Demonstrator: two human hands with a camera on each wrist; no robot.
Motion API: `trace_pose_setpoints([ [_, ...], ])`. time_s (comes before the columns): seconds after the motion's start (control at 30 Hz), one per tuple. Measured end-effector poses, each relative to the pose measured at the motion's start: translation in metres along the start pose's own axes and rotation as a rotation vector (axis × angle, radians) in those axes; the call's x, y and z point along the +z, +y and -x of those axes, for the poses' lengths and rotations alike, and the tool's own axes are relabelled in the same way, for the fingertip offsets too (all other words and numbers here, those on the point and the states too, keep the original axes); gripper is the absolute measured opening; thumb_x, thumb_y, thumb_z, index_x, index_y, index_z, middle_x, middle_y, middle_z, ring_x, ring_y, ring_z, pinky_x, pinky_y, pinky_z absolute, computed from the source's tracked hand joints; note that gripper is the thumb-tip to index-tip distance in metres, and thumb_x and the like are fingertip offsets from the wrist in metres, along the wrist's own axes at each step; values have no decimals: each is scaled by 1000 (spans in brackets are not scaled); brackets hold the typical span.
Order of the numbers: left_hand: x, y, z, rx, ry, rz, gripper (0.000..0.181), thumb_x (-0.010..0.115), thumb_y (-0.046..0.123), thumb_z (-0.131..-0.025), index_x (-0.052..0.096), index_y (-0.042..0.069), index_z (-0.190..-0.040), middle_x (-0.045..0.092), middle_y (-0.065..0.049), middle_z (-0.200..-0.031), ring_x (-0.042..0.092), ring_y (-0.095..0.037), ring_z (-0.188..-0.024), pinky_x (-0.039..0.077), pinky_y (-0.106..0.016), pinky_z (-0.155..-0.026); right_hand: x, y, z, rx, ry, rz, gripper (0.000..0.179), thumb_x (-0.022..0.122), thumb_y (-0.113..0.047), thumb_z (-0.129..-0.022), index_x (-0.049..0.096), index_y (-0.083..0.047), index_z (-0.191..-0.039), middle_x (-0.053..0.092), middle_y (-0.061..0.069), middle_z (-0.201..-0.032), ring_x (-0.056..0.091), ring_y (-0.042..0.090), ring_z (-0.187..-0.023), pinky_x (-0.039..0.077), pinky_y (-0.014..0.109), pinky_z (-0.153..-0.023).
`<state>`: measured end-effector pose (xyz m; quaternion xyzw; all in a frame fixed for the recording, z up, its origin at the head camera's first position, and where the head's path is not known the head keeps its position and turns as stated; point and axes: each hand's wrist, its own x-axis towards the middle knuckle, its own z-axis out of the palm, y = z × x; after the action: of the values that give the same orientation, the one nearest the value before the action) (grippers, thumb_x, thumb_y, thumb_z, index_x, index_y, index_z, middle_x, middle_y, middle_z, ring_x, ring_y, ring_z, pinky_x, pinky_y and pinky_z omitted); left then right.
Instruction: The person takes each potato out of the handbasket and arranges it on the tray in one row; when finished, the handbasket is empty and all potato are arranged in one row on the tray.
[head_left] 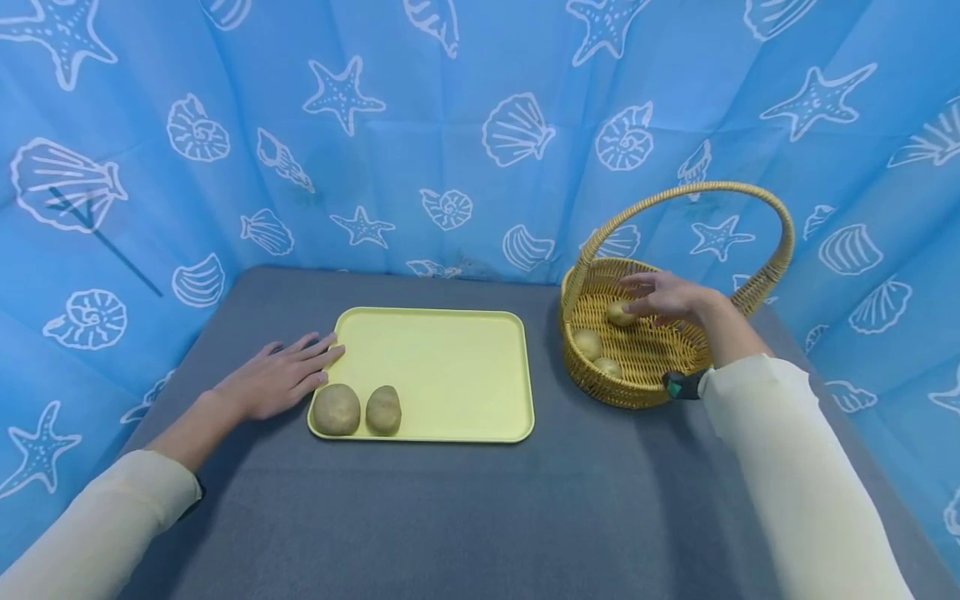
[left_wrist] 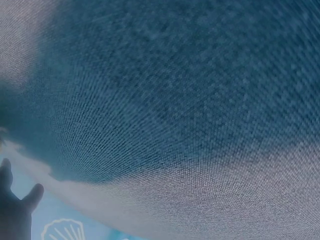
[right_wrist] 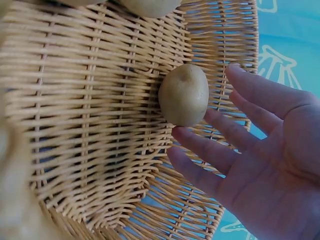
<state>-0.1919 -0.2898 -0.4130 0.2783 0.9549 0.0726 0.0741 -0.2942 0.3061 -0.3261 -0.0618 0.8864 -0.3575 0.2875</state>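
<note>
My right hand [head_left: 671,297] reaches into a wicker basket [head_left: 652,396], fingers spread beside a potato [right_wrist: 184,95]. In the right wrist view the fingertips are right at the potato's edge, and the thumb is apart from the others. More potatoes [head_left: 588,343] lie along the basket's left side. My left hand [head_left: 279,379] rests flat at the left rim of a pale yellow tray [head_left: 450,375], its fingertips over the edge. Two brown potatoes, a rounder one [head_left: 337,409] and a narrower one [head_left: 383,410], sit in the tray's near left corner.
The basket's tall arched handle [head_left: 697,187] rises over the right forearm. A grey cloth [head_left: 465,517] covers the table. Behind and at both sides hangs a blue curtain [head_left: 420,167] with white shells and starfish.
</note>
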Motion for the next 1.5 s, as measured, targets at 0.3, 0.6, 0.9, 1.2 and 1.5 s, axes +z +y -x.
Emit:
trace_pose_setpoints([
  [0.3,-5,3,0,-8,-32,-12,53,36,38,-109,32,17,-158,26,-10,-163,21,-39,-148,20,-72,-108,5,-2,-4,48,16,-94,68,52,-14,-104,13,1,-158,26,35,-153,36,54,-135,41,60,-103],
  [0.6,-1,1,0,-5,-26,-14,53,36,38,-109,33,17,-157,27,-10,-163,21,-40,-148,21,-73,-107,12,-3,-10,96,43,-137,66,50,-6,-103,14,1,-158,17,30,-159,32,53,-138,39,59,-105],
  [0.9,3,-2,0,16,29,-11,52,40,37,-108,37,17,-156,31,-11,-161,26,-40,-147,23,-73,-105,16,-3,-15,131,73,-95,64,54,-4,-100,23,5,-155,25,32,-154,35,49,-136,40,58,-105],
  [1.2,3,0,0,-7,-19,-24,53,36,40,-109,34,19,-157,27,-8,-163,22,-38,-148,22,-72,-107,17,-3,-15,91,101,15,59,59,-1,-97,32,11,-149,32,33,-150,53,44,-117,49,50,-96],
  [1.5,2,-1,0,2,11,0,52,40,37,-108,36,18,-156,29,-10,-162,24,-39,-148,23,-72,-106,0,-16,-3,-103,-32,182,67,67,-3,-91,32,14,-147,34,39,-147,43,54,-128,50,52,-95],
])
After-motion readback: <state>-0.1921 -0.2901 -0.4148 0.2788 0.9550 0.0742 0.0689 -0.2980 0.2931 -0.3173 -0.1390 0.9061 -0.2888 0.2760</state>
